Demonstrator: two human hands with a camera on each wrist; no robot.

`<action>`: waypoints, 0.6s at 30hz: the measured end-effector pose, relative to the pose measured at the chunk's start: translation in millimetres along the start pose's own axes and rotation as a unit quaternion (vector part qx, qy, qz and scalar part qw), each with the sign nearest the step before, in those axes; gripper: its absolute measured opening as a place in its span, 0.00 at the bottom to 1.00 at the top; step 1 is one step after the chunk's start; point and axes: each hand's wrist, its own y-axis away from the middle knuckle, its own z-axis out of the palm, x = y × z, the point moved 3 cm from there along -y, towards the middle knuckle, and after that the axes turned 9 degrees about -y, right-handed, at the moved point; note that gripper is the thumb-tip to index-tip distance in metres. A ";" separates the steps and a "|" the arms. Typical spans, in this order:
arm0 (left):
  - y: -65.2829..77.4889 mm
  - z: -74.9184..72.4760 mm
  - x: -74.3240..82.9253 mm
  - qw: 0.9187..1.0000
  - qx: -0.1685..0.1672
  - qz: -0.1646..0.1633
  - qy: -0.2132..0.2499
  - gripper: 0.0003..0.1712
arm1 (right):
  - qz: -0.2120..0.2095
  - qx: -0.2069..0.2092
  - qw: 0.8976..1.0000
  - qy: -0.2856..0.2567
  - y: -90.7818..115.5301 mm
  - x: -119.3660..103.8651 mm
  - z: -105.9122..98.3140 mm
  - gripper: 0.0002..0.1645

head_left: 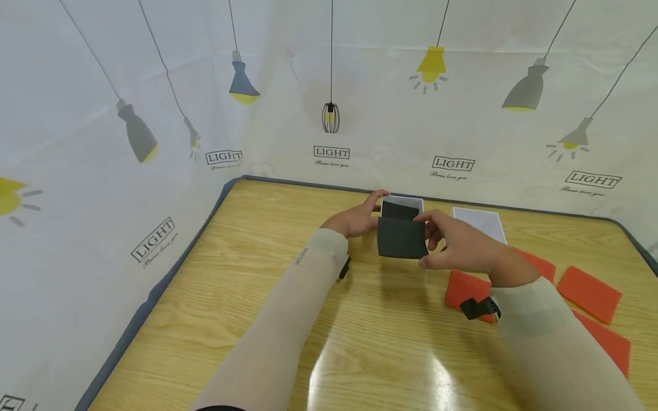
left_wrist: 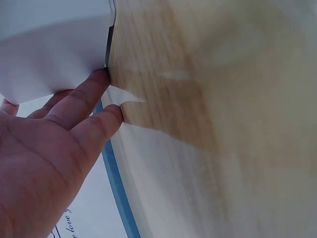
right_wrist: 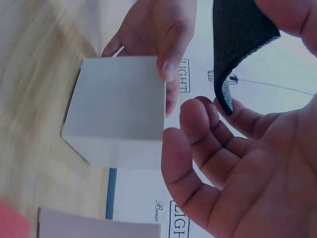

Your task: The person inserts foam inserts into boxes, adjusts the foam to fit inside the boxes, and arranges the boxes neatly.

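Observation:
A white open-topped box (head_left: pixel 410 201) stands at the far edge of the table. My left hand (head_left: pixel 357 220) grips it from the left; in the right wrist view, its thumb lies at the rim of the box (right_wrist: pixel 116 99) and its other fingers reach round the far side. A dark piece (head_left: pixel 400 210) shows inside the box. In front of the box, my right hand (head_left: pixel 462 240) pinches a black sponge pad (head_left: pixel 402 238) by its right side, between thumb and fingers. The pad is slightly bent and hides the front of the box in the head view.
Right of my right hand stands a second white box (head_left: pixel 480 222). Several flat orange-red sponge pads (head_left: pixel 590 294) lie on the wooden table (head_left: pixel 247 251) near my right forearm. A white sheet (head_left: pixel 288 131) printed with lamps rises behind the table's dark blue edge.

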 end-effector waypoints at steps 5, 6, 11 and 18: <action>-0.1 0.7 0.2 1.000 -0.006 -0.001 0.004 0.45 | -0.003 0.009 1.000 0.009 -4.2 1.4 -9.3 0.48; 0.1 1.0 0.5 1.000 -0.007 -0.001 0.006 0.45 | -0.004 0.012 1.000 0.010 -5.3 1.3 -11.3 0.48; 0.6 2.1 1.3 1.000 -0.006 -0.007 0.017 0.47 | -0.008 0.022 1.000 0.020 -13.2 1.8 -19.8 0.48; -0.6 2.7 -0.1 0.999 -0.003 -0.015 0.034 0.55 | 0.005 0.036 0.999 0.025 -27.1 6.2 -28.5 0.47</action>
